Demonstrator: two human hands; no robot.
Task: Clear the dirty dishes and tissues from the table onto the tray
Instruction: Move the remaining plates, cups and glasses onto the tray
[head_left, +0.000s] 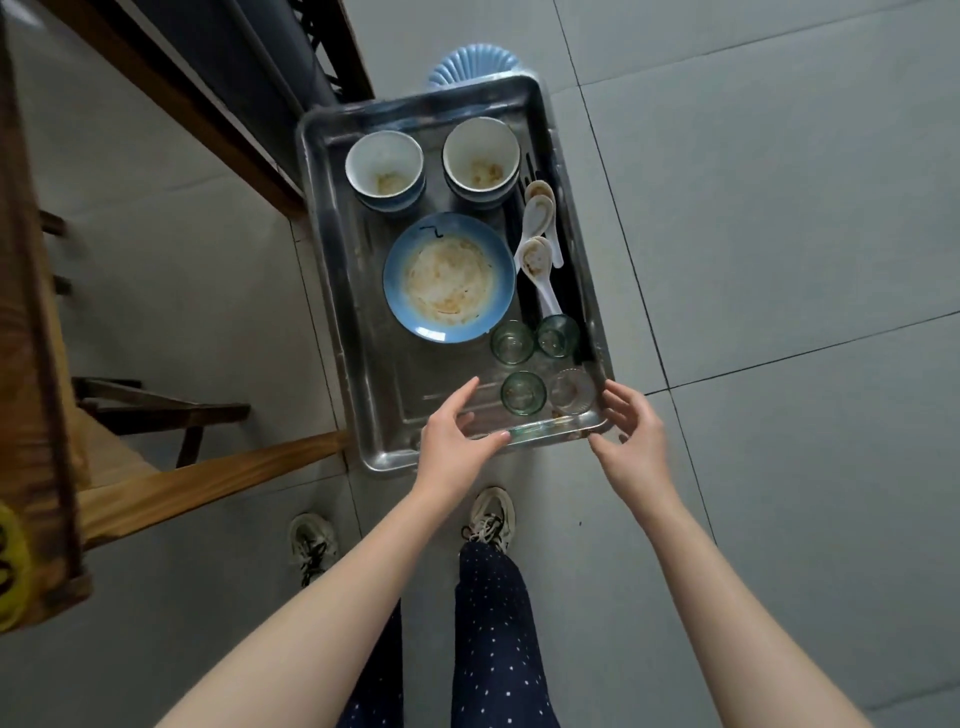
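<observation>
With left hand (452, 431) and right hand (631, 436) spread open, holding nothing, at the six o'clock rim of the loaded tray (387, 460) at twelve, best to grip at nine and three and lift level, sparing the glasses (523, 393).

A rectangular steel tray (332, 291) carries two soiled white bowls (384, 166), a smeared blue plate (449, 278), white ceramic spoons (537, 244) and four clear glasses (522, 395). The left hand (457, 436) and right hand (631, 436), fingers relaxed, are at its near rim.
</observation>
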